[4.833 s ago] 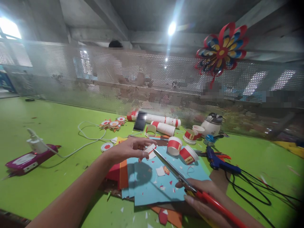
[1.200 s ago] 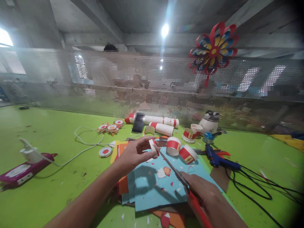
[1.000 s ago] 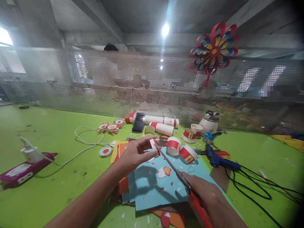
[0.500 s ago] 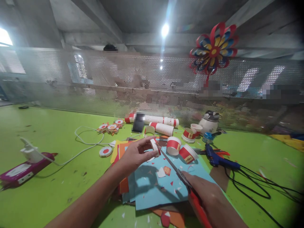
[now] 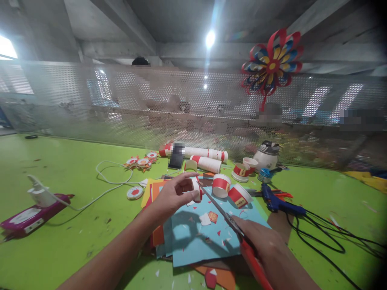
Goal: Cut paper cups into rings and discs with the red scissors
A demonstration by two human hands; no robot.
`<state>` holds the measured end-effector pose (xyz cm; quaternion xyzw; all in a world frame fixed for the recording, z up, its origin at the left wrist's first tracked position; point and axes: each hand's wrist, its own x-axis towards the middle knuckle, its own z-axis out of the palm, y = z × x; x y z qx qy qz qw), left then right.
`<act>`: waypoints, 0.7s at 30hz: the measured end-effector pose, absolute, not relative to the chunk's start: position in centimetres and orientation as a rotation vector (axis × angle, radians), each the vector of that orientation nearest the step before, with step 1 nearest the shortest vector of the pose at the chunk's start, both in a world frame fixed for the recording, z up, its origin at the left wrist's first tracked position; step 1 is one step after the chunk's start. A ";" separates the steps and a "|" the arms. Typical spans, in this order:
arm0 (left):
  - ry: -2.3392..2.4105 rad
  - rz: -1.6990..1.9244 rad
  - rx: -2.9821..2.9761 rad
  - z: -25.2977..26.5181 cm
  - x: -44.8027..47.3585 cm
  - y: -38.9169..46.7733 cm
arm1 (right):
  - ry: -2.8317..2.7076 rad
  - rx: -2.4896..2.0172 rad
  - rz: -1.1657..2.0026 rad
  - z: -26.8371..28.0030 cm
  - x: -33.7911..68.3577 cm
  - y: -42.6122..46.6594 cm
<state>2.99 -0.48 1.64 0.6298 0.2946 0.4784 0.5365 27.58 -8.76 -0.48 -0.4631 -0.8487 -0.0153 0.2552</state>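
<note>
My left hand point(image 5: 178, 192) pinches a short cut paper cup piece point(image 5: 197, 189), white with a red edge, above the paper. Closed around the red handles of a pair of scissors point(image 5: 223, 215) is my right hand point(image 5: 263, 241); the blade tips reach up to the cup piece's right side. Beneath both lie light blue paper sheets point(image 5: 193, 241), strewn with small red and white scraps and an orange patterned cutout point(image 5: 213, 217). Just beyond the blades, two cut red-and-white paper cups point(image 5: 221, 186) rest on the sheets.
A blue glue gun point(image 5: 281, 206) with black cord lies right. Stacked cups point(image 5: 208, 164), a phone point(image 5: 176, 156) and a penguin-like pot point(image 5: 266, 155) stand behind. Left are a purple power strip point(image 5: 36, 215), white cable and round ornaments point(image 5: 143, 162). A perforated screen point(image 5: 187, 108) borders the green table.
The cup piece has turned slightly in my left hand, whose fingers have shifted a little. The scissors stay at its edge in my right hand, nearly unmoved.
</note>
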 end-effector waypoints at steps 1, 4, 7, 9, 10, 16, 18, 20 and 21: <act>0.694 1.143 1.500 1.6 2.9 -0.4 | -2.281 -1.274 -0.054 -0.6 27.6 -8.6; 0.675 1.130 1.494 1.4 2.7 0.0 | -2.247 -1.293 0.003 -0.6 27.8 -8.4; 0.654 1.115 1.450 1.5 2.2 0.2 | -2.233 -1.300 0.220 0.1 28.0 -8.4; 0.610 1.087 1.388 1.6 1.8 0.2 | -2.153 -1.350 0.295 0.7 28.2 -8.3; 0.578 1.067 1.356 1.7 1.7 0.2 | -2.106 -1.374 0.300 0.8 28.4 -8.3; 0.414 1.037 1.280 1.8 1.3 0.2 | -2.109 -1.337 0.382 1.0 28.3 -8.2; 0.415 1.064 1.261 1.7 1.3 0.4 | -2.131 -1.299 0.499 1.0 28.0 -8.6; 0.439 1.093 1.210 1.6 1.2 0.5 | -2.108 -1.277 0.636 1.1 27.8 -9.3; 0.455 1.100 1.180 1.6 1.2 0.6 | -2.075 -1.278 0.698 1.1 27.9 -9.8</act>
